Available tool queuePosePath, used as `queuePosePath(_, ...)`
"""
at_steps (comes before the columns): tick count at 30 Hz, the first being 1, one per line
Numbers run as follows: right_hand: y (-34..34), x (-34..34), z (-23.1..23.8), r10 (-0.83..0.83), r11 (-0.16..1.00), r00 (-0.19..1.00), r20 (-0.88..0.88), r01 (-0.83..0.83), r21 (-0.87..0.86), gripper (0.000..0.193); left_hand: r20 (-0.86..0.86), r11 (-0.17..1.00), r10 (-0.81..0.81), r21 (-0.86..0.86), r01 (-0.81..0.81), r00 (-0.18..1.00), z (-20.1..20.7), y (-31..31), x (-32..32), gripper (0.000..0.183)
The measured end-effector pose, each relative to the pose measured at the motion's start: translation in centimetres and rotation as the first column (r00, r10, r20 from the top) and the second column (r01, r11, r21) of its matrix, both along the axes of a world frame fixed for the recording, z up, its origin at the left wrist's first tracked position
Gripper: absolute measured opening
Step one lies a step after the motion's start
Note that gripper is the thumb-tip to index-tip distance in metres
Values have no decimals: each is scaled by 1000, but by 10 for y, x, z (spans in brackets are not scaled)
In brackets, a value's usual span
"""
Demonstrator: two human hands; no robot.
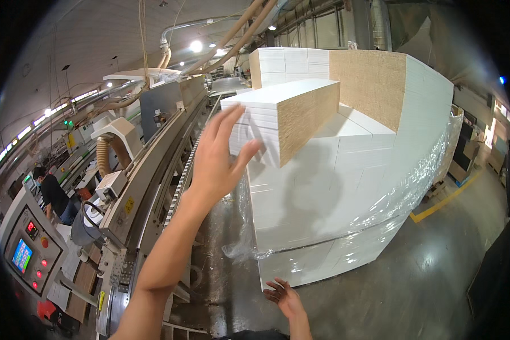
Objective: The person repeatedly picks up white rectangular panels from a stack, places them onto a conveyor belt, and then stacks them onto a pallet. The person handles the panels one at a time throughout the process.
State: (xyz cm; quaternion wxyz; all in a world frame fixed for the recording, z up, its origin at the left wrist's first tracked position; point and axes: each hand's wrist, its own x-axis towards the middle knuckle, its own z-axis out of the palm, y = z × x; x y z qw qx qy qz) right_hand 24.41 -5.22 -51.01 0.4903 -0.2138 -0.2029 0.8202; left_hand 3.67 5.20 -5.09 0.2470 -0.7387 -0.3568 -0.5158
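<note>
My left hand (218, 150) is raised at the near end of a stack of white-faced boards (309, 116) with bare chipboard edges. Its fingers are stretched and the thumb stands apart; whether they touch the boards I cannot tell. That stack rests on top of a big block of stacked white panels (323, 187), its lower part wrapped in clear plastic film (425, 187). Lower down, my right hand (286, 297) hangs near the block's bottom corner, fingers spread and nothing in them.
At the left runs a long machine (153, 170) with a roller-edged rail. Its control panel (31, 249) has a lit screen and red buttons. A person in dark clothes (56, 195) is beyond it. Concrete floor with a yellow line (445, 204) lies at right, near more stacked boards.
</note>
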Motion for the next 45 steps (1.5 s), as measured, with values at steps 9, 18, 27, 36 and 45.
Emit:
queuePosePath(9, 12, 53, 6, -94, 995, 993, 72, 91, 41, 50, -20, 951, 283, 133, -278, 959, 30, 34, 46, 43)
queuePosePath(18, 34, 10, 69, 20, 982, 990, 137, -45, 182, 81, -19, 939, 314, 152, -308, 949, 41, 27, 47, 41)
queuePosePath(27, 24, -37, 184, 33, 899, 967, 252, -139, 416, 71, 0, 953, 216, 217, -211, 976, 45, 35, 45, 32)
queuePosePath(36, -16, -14, 238, -31, 827, 958, 285, -136, 545, 53, -246, 915, 320, 331, -231, 915, 57, -16, 16, 27)
queuePosePath(45, 23, -19, 413, -191, 594, 981, 15, 104, 798, 97, -99, 853, 380, 421, -307, 919, 26, -249, -117, 29)
